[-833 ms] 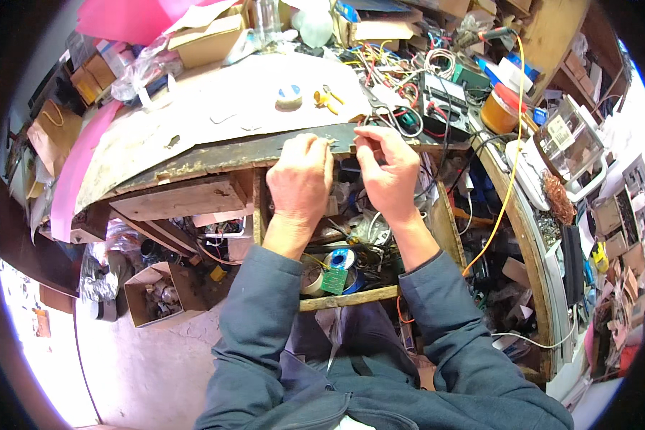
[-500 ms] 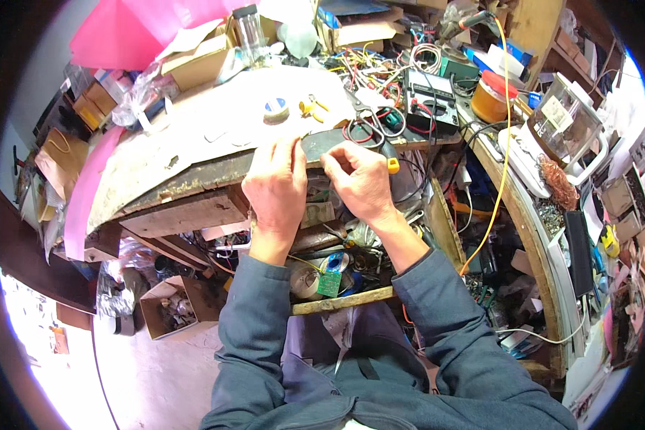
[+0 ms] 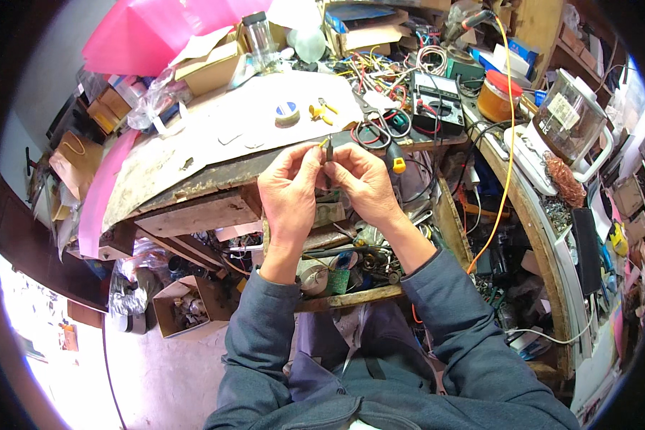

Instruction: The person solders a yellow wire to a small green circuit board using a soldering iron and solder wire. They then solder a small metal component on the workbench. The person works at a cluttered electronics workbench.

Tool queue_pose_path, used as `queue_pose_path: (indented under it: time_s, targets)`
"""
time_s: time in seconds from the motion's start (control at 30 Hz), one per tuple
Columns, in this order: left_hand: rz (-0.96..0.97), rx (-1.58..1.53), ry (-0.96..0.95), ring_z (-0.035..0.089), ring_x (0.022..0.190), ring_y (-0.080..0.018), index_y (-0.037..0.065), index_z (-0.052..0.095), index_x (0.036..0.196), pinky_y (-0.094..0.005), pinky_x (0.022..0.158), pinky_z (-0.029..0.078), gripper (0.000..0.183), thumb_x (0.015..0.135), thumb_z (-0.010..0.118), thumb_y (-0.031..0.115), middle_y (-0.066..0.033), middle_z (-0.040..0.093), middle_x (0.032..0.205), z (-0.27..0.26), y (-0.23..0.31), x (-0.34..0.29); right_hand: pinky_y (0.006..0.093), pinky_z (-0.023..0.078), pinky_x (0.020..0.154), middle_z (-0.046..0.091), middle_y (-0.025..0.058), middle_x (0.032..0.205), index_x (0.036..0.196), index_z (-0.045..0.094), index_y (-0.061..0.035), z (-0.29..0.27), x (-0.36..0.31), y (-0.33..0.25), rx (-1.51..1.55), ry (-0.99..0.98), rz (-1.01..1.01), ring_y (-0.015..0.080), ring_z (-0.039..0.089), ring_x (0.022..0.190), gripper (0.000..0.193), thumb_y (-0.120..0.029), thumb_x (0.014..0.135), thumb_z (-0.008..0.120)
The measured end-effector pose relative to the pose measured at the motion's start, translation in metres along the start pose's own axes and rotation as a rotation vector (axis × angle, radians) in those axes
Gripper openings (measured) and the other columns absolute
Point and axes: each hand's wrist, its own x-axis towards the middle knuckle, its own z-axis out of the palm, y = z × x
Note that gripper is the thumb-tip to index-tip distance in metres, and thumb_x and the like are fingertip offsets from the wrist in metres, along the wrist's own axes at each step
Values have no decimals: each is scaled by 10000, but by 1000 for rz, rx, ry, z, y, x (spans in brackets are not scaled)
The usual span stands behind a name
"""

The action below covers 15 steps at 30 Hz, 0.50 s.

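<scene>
My left hand (image 3: pixel 291 188) and my right hand (image 3: pixel 365 188) meet above the open drawer (image 3: pixel 358 298), at the bench's front edge. The left pinches a thin yellow piece (image 3: pixel 322 142) that looks like a wire end. Upright at my right fingertips is a small dark slim piece (image 3: pixel 330 148), its exact kind too small to make out. The fingertips nearly touch, and whether the two pieces join is hidden. Just beyond lie scissors (image 3: pixel 383 118), yellow-handled cutters (image 3: pixel 324 110) and a roll of tape (image 3: pixel 287 113). A green circuit board (image 3: pixel 338 280) sits in the drawer.
A black meter (image 3: pixel 437 102) and tangled wires (image 3: pixel 380 72) crowd the back of the bench. A yellow cord (image 3: pixel 507 143) hangs down at the right, near a red-lidded jar (image 3: pixel 499 97) and a clear jug (image 3: pixel 566 118). A cardboard box (image 3: pixel 186 307) stands at lower left.
Both hands have closed in on each other until their fingertips nearly touch. The dark slim piece and yellow end now show between them. The whole view has shifted slightly.
</scene>
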Motion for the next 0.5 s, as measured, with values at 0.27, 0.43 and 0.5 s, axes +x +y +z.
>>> queue_pose_path:
  time_s: [0.27,0.43,0.5]
  targets:
    - [-51,-46,-52,721,845,-112,-40,765,1165,-268,771,599,157,1026,734,27,-89,802,1014,-7,4,-5,219,490,684,695,3,924,1154,673,-47,-4,0,0,129,1,99,52,610,780,112,-138,1118,619]
    - [-47,0,-93,729,892,-115,-38,770,1167,-270,818,598,169,1016,756,35,-85,804,1028,-10,4,-13,202,440,645,638,-38,851,1098,668,-65,-1,-3,-8,29,20,91,28,537,719,148,-207,1120,633]
    - [-59,-12,-124,728,900,-114,-36,770,1180,-271,827,597,180,1017,757,37,-80,806,1033,-13,6,-15,210,449,661,636,-35,856,1091,663,-68,0,-4,-11,3,8,95,32,535,730,165,-231,1109,649]
